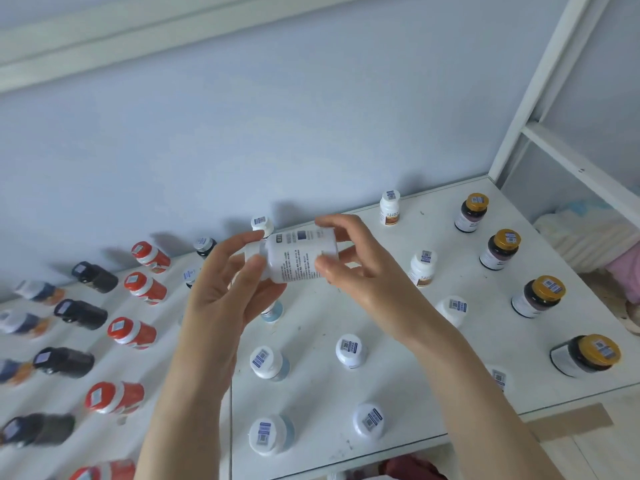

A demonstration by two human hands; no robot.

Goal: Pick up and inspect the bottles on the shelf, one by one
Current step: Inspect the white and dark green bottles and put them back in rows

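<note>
Barcode stickers [264,432] are borne on the caps of standing bottles [270,434] at the front of the shelf [311,393]. Above them, one white bottle [298,256] is held sideways, its cap end pinched by the left hand [221,289] and its base gripped by the right hand [360,268]. Its label print cannot be read. Gold-lidded jars [540,296] are ranged along the right side.

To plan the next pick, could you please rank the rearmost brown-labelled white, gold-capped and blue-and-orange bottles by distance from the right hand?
From the right hand:
1. Brown-labelled white bottle, back, just right.
2. Gold-capped bottle, back right.
3. Blue-and-orange bottle, far left.
</note>
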